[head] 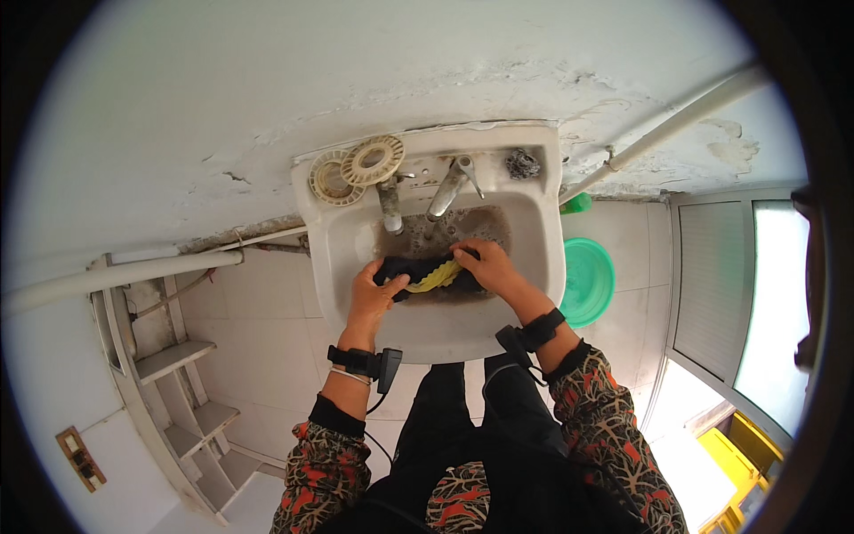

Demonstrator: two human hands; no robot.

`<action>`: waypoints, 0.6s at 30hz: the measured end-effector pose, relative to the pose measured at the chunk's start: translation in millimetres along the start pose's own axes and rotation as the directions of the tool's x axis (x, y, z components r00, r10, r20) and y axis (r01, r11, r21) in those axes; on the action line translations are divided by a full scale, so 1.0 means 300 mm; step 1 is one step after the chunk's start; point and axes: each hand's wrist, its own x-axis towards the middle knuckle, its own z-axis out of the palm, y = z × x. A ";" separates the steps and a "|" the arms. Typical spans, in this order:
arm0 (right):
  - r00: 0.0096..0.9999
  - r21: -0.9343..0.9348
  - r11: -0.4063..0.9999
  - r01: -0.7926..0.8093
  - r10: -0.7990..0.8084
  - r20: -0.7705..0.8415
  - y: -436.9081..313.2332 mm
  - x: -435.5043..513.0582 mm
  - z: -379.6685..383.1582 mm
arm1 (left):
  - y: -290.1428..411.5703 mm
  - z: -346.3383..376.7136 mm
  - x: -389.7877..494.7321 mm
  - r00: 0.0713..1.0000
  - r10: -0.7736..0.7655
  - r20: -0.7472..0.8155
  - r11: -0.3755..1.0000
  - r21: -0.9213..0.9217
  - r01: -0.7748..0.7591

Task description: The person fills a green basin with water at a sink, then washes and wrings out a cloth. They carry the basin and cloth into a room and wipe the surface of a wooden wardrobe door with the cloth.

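A dark cloth item [417, 267] with a yellow, ruffled-looking strip [437, 277] is stretched between my hands over a white ceramic sink [434, 334]. My left hand [375, 294] grips its left end, thumb on top. At the right end, my right hand [486, 263] pinches the fabric between thumb and fingers. Beneath lies murky brown, foamy water [484, 220] in the basin. Two metal taps, one at the left [390, 207] and one at the right [450, 187], stand behind the cloth. Its underside and my fingertips are partly hidden.
Two round slotted plastic discs [373, 160] lie on the sink's back left. A metal scouring pad [522, 164] sits at back right. Right of the sink, a green basin [590, 284] and a green bottle [576, 203] stand on the floor. A shelf unit [177, 360] stands at left.
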 end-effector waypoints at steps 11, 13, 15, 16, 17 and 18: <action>0.991 -0.303 0.949 0.084 -0.049 0.123 -0.175 -0.082 -0.039 | 0.014 0.009 -0.013 0.980 0.177 -0.094 0.980 -0.081 -0.184; 0.986 -0.041 0.986 0.164 -0.162 0.038 -0.177 -0.079 -0.034 | 0.018 0.009 -0.011 0.989 0.105 -0.102 0.950 -0.283 -0.130; 0.940 0.218 0.914 0.341 -0.339 -0.048 -0.161 -0.068 -0.024 | 0.025 0.006 -0.006 0.990 0.134 -0.038 0.927 -0.347 -0.139; 0.977 0.369 0.907 0.202 -0.215 -0.005 -0.145 -0.063 -0.018 | 0.028 0.005 -0.003 0.989 0.144 -0.014 0.915 -0.378 -0.139; 0.992 0.514 0.854 0.079 -0.117 0.043 -0.127 -0.055 -0.011 | 0.032 0.006 0.001 0.989 0.149 0.006 0.907 -0.399 -0.135; 0.991 0.647 0.762 -0.026 -0.066 0.118 -0.106 -0.045 -0.003 | 0.035 0.009 0.005 0.988 0.152 0.016 0.898 -0.419 -0.132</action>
